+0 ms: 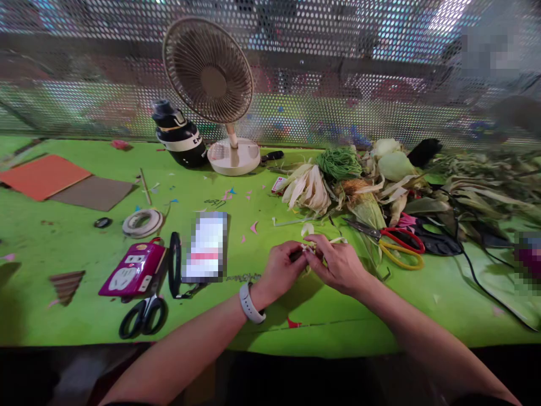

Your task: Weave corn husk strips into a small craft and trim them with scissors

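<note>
My left hand [279, 272], with a pale band on its wrist, and my right hand [339, 266] meet over the green tabletop [270, 332]. Between their pinched fingertips is a small pale strip of corn husk [307, 229], mostly covered by the fingers. Just beyond them lies a fan-shaped bundle of dried corn husks [307, 194], beside a coil of green string-like strands [339, 162]. Scissors with red and yellow handles [401, 256] rest to the right of my right hand, blades pointing left.
A phone [206, 248], black-handled scissors [143, 316], a magenta power strip [133, 268] and a tape roll [142, 223] lie left. Behind stand a fan [213, 82] and a black bottle [181, 138]. Pale round bulbs [395, 164], loose husks and a black cable [479, 285] occupy the right.
</note>
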Available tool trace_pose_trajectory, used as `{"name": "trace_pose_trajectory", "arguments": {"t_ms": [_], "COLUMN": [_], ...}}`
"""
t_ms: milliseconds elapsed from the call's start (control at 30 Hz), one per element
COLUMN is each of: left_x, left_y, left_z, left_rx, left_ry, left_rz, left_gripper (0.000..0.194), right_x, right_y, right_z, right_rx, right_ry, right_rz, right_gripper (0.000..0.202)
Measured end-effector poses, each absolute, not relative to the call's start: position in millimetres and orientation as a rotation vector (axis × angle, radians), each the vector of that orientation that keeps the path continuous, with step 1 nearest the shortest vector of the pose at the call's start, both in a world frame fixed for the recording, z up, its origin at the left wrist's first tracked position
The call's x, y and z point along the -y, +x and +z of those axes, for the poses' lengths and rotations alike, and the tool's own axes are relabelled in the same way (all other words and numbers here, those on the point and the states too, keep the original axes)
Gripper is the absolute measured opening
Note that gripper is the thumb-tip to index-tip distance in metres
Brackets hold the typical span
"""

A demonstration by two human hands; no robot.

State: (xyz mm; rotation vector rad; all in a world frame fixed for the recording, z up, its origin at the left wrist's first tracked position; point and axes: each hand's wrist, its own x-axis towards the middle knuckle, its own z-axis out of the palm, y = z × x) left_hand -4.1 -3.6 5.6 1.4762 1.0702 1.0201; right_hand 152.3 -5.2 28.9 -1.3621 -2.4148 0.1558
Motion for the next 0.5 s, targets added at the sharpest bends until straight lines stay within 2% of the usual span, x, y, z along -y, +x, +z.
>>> {"name": "trace_pose_trajectory", "arguments": {"t_ms": [167, 333, 500], "left_x": [3.3, 1.6, 1.5], "left_y": [-6.3, -6.9, -7.0], "left_z": [3.6, 5.2, 4.6], "left_rx": [-1.110, -1.094, -1.055], "left_ry": [1.689, 1.818, 1.805], "left_rz": [1.019, 0.966, 0.925], "left_gripper": [0.022, 0.017, 0.022], "right_x": [5.9, 7.3, 7.8], "right_y": [149.5, 144.6, 142.9], "right_z": [22.7, 25.1, 31.4], "right_rx": [2.380, 2.263, 2.056], "right_ry": [-1.288, -1.246, -1.233], "right_rz": [-0.015, -0.252, 0.031], "right_gripper": [0.026, 0.018, 0.013]}}
